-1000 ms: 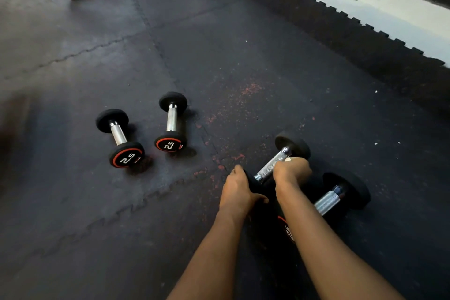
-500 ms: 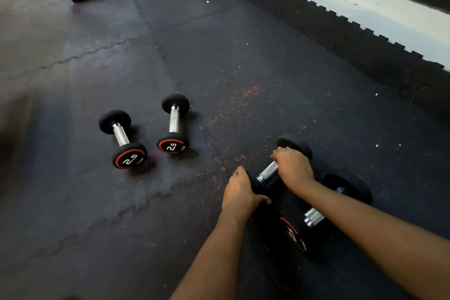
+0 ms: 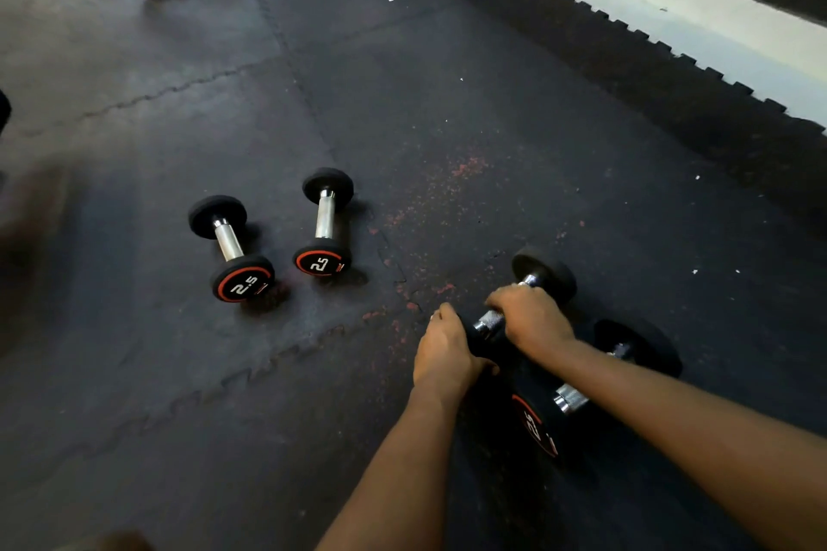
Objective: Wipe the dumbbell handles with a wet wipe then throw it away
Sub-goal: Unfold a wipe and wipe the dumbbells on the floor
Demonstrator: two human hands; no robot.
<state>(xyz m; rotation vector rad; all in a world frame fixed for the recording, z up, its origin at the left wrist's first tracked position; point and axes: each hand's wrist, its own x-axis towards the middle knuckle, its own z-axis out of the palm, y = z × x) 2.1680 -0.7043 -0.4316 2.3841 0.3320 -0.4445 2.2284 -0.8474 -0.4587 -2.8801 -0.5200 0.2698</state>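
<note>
White "2.5" stands on the red-ringed end cap of the left dumbbell (image 3: pixel 231 247) at centre left of the frame. The dumbbell beside it (image 3: pixel 326 223) shows "2.5" too. The lower-right dumbbell (image 3: pixel 568 400) bears a sideways number, seemingly "2.5".

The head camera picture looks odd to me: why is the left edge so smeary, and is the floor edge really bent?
Head view: the left edge is a dark, soft blur, too vague to identify; the wide lens bows the toothed mat edge; the dumbbells' steel handles catch bright glare; both hands look sharp; lighting is dim, with soft shadows beside the weights.
</note>
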